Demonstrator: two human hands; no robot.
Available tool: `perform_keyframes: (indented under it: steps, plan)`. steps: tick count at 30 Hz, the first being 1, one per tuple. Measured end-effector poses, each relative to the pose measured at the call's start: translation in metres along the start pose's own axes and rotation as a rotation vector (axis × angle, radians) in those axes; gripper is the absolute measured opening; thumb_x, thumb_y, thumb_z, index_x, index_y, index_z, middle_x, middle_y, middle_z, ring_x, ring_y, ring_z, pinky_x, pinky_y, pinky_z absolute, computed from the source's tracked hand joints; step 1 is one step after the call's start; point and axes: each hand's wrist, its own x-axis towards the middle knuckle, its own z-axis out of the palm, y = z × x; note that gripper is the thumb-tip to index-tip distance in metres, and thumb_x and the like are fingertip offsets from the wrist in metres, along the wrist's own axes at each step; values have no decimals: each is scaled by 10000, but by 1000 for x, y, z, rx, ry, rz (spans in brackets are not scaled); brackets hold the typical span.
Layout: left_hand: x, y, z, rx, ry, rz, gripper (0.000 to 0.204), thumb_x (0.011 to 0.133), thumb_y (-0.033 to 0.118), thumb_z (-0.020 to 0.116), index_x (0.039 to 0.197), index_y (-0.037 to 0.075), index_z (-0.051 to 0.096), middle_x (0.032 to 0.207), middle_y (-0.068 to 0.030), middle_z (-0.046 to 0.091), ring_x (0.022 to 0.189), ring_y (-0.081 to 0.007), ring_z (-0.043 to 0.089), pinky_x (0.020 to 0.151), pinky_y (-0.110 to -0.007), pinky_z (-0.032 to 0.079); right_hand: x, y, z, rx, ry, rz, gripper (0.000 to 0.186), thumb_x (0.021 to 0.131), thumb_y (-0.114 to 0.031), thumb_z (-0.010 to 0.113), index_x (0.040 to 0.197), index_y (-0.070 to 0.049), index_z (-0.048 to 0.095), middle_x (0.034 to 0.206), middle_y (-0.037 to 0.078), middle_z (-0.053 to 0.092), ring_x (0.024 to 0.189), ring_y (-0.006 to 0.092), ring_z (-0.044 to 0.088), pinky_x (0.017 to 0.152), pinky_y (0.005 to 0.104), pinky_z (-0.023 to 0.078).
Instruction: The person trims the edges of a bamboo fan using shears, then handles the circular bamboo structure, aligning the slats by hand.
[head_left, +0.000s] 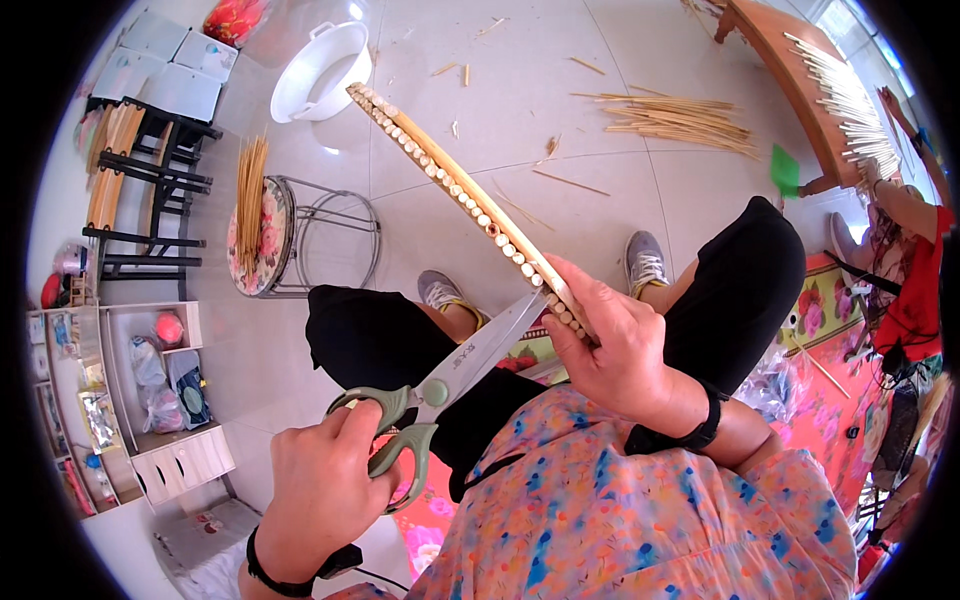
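1. Head view: the landmark is a stick panel (470, 200), a flat row of round sticks side by side with their pale cut ends showing. It is held tilted above the person's lap, its far end pointing up and left.
2. The right hand (622, 345) is clamped on the near end of the stick panel, thumb on one side and fingers on the other.
3. The left hand (325, 475) is closed around the green handles of the scissors (478, 352), below and left of the stick panel. The blades reach up to the panel's near end, just beside the right hand; whether they touch it I cannot tell.
4. Left of the stick panel, well apart, is a round floral stool (278, 222) bearing a bundle of thin sticks (250, 200). Farther left and lower is a shelf unit (180, 465).
5. Just past the panel's far end, a white basin (291, 92) sits on the floor.
6. Right of the stick panel, loose sticks (680, 122) lie in a pile on the floor; farther right, a brown wooden table (783, 85) carries pale sticks (843, 100).
7. At the far right of the panel is a co-worker in a red top (912, 292).
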Motion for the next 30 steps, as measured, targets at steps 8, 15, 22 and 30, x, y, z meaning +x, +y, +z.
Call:
perform_keyframes:
  steps: [8,15,22,30]
  plan:
    - [6,4,-3,26,-1,15,356,656,129,782,933,60,569,706,-69,623,518,-309,599,454,-398,424,0,3,-2,1,7,-4,611,753,50,752,1325,54,537,881,211,668,693,318,667,614,357,547]
    - [7,10,-17,100,-81,-5,343,688,141,777,939,48,563,712,-85,626,530,-328,604,480,-421,442,-1,1,0,8,-7,3,619,746,50,751,1325,53,532,900,207,673,704,328,665,623,374,549]
    - [7,21,-25,238,-121,5,339,708,157,783,926,44,549,703,-107,617,535,-330,617,495,-425,468,-1,-4,-1,-36,-21,-11,620,738,57,749,1315,80,524,914,224,670,718,339,667,634,382,556]
    - [2,20,-25,232,-198,3,349,707,148,785,922,41,531,696,-113,616,541,-341,622,494,-427,475,-2,-6,-2,-84,-46,-95,602,744,60,738,1303,108,518,1023,262,679,861,371,702,747,386,586]
